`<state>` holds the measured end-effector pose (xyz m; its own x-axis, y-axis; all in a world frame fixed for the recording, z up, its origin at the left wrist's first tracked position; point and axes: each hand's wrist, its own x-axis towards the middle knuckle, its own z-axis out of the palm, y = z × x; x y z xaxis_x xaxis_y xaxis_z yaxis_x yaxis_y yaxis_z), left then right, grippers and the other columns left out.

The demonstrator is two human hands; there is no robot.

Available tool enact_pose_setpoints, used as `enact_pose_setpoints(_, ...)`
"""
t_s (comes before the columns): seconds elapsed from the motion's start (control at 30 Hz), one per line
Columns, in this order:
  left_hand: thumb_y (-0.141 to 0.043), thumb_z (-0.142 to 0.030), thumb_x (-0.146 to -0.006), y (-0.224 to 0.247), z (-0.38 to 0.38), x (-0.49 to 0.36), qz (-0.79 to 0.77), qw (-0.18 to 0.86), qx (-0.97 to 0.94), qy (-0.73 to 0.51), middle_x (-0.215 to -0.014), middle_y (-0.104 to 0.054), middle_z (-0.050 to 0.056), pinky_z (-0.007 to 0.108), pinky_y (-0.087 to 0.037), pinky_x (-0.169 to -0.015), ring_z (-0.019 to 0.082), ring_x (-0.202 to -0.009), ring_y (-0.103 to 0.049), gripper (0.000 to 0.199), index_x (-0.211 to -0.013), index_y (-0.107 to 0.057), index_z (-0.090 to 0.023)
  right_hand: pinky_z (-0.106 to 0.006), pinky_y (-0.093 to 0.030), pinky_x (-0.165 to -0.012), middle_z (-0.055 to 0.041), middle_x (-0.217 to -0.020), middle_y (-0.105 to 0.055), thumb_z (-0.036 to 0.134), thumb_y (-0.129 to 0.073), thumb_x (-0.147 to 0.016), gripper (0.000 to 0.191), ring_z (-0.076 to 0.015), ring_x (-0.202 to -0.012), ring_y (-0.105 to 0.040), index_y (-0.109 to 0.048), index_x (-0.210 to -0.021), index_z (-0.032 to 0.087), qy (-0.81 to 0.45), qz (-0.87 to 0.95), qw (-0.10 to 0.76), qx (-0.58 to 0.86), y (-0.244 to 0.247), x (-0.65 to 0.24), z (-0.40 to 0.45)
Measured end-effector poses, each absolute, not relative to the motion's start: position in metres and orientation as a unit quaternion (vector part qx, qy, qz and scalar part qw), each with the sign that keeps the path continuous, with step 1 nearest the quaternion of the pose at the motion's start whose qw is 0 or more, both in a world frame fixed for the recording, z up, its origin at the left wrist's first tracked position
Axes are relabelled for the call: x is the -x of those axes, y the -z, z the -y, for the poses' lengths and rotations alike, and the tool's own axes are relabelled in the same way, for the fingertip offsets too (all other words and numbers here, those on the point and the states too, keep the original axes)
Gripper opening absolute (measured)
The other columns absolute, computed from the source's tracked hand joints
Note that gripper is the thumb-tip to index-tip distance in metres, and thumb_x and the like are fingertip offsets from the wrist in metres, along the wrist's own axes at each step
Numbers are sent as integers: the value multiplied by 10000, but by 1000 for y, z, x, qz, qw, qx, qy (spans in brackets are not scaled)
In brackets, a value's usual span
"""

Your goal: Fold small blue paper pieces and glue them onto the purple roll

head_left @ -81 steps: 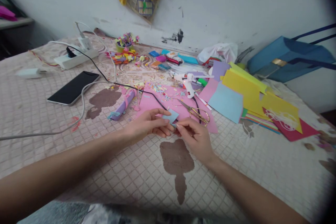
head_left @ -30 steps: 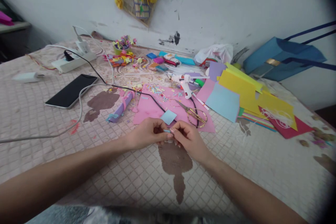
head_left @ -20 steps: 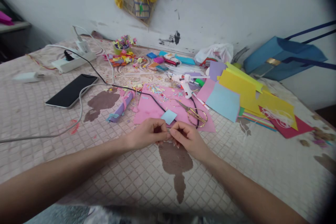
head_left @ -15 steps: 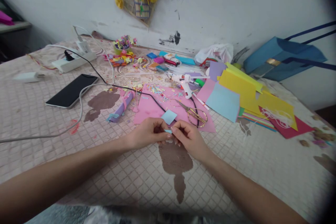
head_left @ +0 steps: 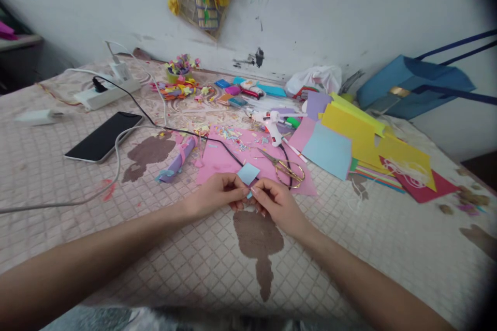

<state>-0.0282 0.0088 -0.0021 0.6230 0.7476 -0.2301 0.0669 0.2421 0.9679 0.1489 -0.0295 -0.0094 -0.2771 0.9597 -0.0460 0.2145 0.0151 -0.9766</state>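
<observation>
Pink paper sheet [head_left: 215, 164] at 12 o'clock from left hand [head_left: 218, 194] and right hand [head_left: 278, 202]. Gold-handled scissors [head_left: 279, 163] on it at 1, light-blue paper square [head_left: 248, 172] at 12. Both hands' fingertips clamped on small light-blue paper piece [head_left: 249, 195] between them.

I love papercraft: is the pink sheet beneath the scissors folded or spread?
Spread: the pink sheet lies flat under scissors and paper scraps.

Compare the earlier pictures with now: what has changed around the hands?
The left hand has drawn back toward the person, baring more of the light-blue square; its fingers, spread at first, now pinch the small blue piece with the right hand. Scissors, glue gun and pink sheet stayed put.
</observation>
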Motion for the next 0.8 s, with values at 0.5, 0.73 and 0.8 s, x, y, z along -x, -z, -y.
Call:
enact_pose_setpoints(0.5,-621,-349,-775,4,-8,30,-326,692,-595,-247,-603,-581,-9,220,-448,-555,89,-552,-552,247,-723,-542,-121,-200,-377,-469,29,-625,-504,394,-436,-901,273,-81,-511,-459,-507,-755,175,-509,635,349,465,6,-149,30)
enact_pose_setpoints(0.73,-637,-373,-754,6,-10,30,-352,707,-564,-240,-607,-604,0,229,-461,-556,97,-550,-563,265,-742,-558,-121,-203,-364,-442,31,-604,-499,392,-464,-887,258,-79,-473,-436,-509,-757,173,-509,625,362,468,10,-151,26)
enact_pose_setpoints(0.8,-639,-377,-750,6,-10,30,-358,711,-555,-240,-617,-612,4,233,-470,-564,100,-558,-571,267,-747,-562,-122,-204,-365,-442,27,-627,-501,389,-459,-889,252,-80,-482,-436,-512,-768,174,-503,624,367,472,9,-151,26)
